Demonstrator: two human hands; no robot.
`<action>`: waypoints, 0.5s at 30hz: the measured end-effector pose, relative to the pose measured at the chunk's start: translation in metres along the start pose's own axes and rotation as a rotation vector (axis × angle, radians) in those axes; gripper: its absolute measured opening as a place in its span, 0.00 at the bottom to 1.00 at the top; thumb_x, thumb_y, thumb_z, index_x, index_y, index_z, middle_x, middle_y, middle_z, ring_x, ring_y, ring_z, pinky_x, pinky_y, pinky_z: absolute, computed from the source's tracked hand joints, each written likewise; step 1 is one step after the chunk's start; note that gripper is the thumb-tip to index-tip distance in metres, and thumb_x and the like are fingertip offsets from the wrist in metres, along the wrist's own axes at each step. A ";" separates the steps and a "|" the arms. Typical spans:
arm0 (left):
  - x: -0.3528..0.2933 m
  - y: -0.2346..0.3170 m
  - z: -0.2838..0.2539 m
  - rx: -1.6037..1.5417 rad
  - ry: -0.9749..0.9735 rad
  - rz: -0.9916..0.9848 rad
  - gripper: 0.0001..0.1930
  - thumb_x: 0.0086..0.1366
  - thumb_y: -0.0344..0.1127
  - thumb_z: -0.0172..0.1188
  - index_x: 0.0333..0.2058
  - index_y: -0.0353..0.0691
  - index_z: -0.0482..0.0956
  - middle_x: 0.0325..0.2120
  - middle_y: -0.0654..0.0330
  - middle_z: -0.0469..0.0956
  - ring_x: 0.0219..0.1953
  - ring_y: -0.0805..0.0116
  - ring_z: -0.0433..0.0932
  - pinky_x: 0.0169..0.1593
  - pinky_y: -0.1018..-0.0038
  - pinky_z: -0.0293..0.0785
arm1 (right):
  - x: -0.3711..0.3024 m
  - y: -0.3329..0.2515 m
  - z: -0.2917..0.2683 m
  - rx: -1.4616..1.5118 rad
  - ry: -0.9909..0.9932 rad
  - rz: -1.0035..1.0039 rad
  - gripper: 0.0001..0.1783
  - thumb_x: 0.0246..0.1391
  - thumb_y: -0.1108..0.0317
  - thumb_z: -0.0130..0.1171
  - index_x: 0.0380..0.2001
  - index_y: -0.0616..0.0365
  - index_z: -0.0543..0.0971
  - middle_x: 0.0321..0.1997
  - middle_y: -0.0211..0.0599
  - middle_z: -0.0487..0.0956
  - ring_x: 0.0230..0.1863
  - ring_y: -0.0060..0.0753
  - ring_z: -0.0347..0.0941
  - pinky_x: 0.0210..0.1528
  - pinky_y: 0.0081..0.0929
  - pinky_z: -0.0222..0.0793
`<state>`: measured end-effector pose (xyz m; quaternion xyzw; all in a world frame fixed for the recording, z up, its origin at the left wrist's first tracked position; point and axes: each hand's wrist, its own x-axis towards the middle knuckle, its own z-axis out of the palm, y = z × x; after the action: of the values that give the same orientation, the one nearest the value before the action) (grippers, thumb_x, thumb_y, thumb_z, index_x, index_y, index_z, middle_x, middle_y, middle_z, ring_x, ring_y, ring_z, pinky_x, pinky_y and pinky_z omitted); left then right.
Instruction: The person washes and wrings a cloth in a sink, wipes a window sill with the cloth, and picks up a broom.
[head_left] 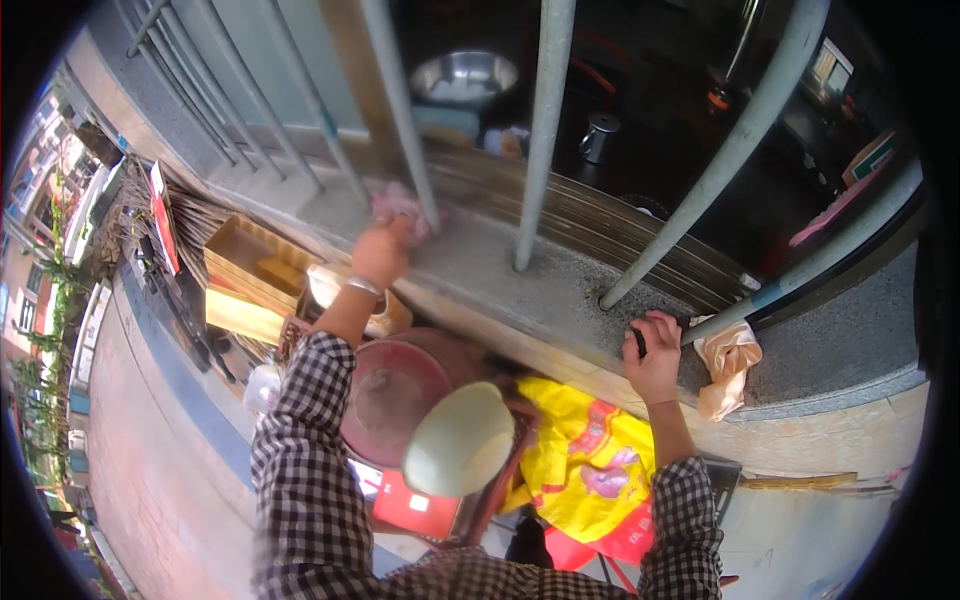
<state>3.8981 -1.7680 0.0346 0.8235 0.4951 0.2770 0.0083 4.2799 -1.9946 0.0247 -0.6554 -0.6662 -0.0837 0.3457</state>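
Note:
On the grey stone window sill (470, 270), my left hand (381, 254) presses a pink cloth (398, 202) close to the foot of a metal bar. The hand is closed over the cloth and slightly smeared by motion. My right hand (655, 356) rests at the sill's front part with bent fingers. A small dark patch (641, 344) shows between its thumb and fingers; whether it is an object or shadow is unclear. Just right of that hand, a crumpled peach-coloured cloth (727, 365) hangs over the sill edge.
Upright metal bars (545, 130) rise from the sill. Behind them are a steel basin (464, 78) and a metal mug (599, 138). Below stand a cardboard box (255, 255), a reddish round tub (390, 390), a pale green basin (458, 440) and a yellow plastic bag (600, 465).

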 end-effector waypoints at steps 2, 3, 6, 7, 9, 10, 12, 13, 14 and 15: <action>-0.008 -0.017 -0.014 0.127 -0.015 -0.038 0.20 0.51 0.22 0.54 0.43 0.48 0.76 0.41 0.44 0.75 0.38 0.44 0.77 0.42 0.57 0.76 | -0.002 0.000 0.002 -0.002 0.016 0.033 0.09 0.44 0.71 0.60 0.31 0.59 0.77 0.39 0.44 0.75 0.47 0.48 0.70 0.50 0.46 0.64; -0.001 -0.023 -0.015 0.150 -0.041 -0.108 0.19 0.52 0.22 0.54 0.43 0.49 0.76 0.42 0.45 0.75 0.39 0.44 0.77 0.43 0.56 0.75 | -0.003 0.004 -0.001 -0.006 0.031 0.015 0.09 0.43 0.70 0.60 0.32 0.59 0.77 0.39 0.44 0.75 0.48 0.48 0.70 0.51 0.46 0.64; 0.031 -0.008 0.019 0.184 -0.041 -0.214 0.16 0.54 0.28 0.53 0.43 0.46 0.75 0.44 0.43 0.73 0.40 0.40 0.76 0.45 0.54 0.74 | -0.007 0.011 -0.014 -0.103 0.067 0.003 0.09 0.42 0.71 0.62 0.31 0.59 0.78 0.38 0.44 0.76 0.46 0.47 0.71 0.48 0.43 0.66; 0.030 -0.006 0.028 0.208 -0.018 -0.229 0.16 0.55 0.28 0.51 0.44 0.47 0.75 0.44 0.41 0.73 0.40 0.39 0.75 0.45 0.55 0.73 | -0.008 0.009 -0.006 -0.136 0.066 0.014 0.08 0.42 0.70 0.62 0.29 0.58 0.77 0.36 0.44 0.76 0.45 0.46 0.71 0.47 0.43 0.66; 0.034 -0.034 0.059 -0.037 -0.116 -0.113 0.11 0.59 0.31 0.54 0.41 0.42 0.77 0.36 0.44 0.78 0.43 0.43 0.75 0.46 0.56 0.72 | -0.009 0.014 -0.001 -0.092 0.073 0.024 0.08 0.43 0.66 0.60 0.28 0.57 0.77 0.36 0.44 0.75 0.45 0.46 0.69 0.48 0.42 0.65; 0.023 -0.094 0.054 0.078 0.050 -0.032 0.12 0.61 0.32 0.55 0.44 0.40 0.77 0.39 0.45 0.79 0.45 0.45 0.75 0.49 0.59 0.71 | 0.004 -0.005 0.004 0.003 0.045 0.026 0.08 0.44 0.66 0.59 0.26 0.57 0.76 0.36 0.43 0.74 0.47 0.46 0.68 0.49 0.42 0.64; 0.014 -0.156 0.040 0.109 0.013 0.143 0.14 0.66 0.34 0.51 0.48 0.37 0.76 0.46 0.48 0.76 0.50 0.50 0.73 0.54 0.63 0.68 | 0.012 -0.017 0.017 0.069 0.088 0.016 0.09 0.43 0.63 0.57 0.24 0.57 0.74 0.32 0.40 0.71 0.48 0.43 0.64 0.54 0.44 0.60; 0.010 -0.149 0.051 0.167 0.051 0.160 0.14 0.70 0.34 0.48 0.49 0.35 0.76 0.50 0.52 0.75 0.53 0.56 0.71 0.57 0.67 0.65 | 0.011 -0.009 0.017 0.090 0.025 0.032 0.09 0.41 0.63 0.58 0.24 0.57 0.75 0.32 0.40 0.71 0.47 0.42 0.64 0.54 0.43 0.59; 0.003 -0.160 0.046 0.237 0.041 0.162 0.17 0.71 0.36 0.46 0.55 0.38 0.71 0.56 0.53 0.70 0.52 0.59 0.72 0.57 0.67 0.66 | 0.012 -0.011 0.021 0.053 0.042 0.024 0.10 0.41 0.62 0.58 0.25 0.57 0.76 0.32 0.39 0.72 0.46 0.42 0.63 0.54 0.42 0.59; 0.011 -0.139 0.054 0.199 0.039 0.197 0.17 0.71 0.36 0.46 0.55 0.38 0.71 0.56 0.53 0.70 0.52 0.59 0.72 0.57 0.67 0.66 | 0.008 -0.004 0.021 0.030 0.005 0.046 0.11 0.41 0.61 0.58 0.25 0.58 0.76 0.32 0.39 0.72 0.46 0.42 0.63 0.54 0.42 0.59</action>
<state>3.8138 -1.6741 -0.0460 0.8594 0.4368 0.2418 -0.1103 4.2693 -1.9771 0.0149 -0.6653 -0.6512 -0.0672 0.3588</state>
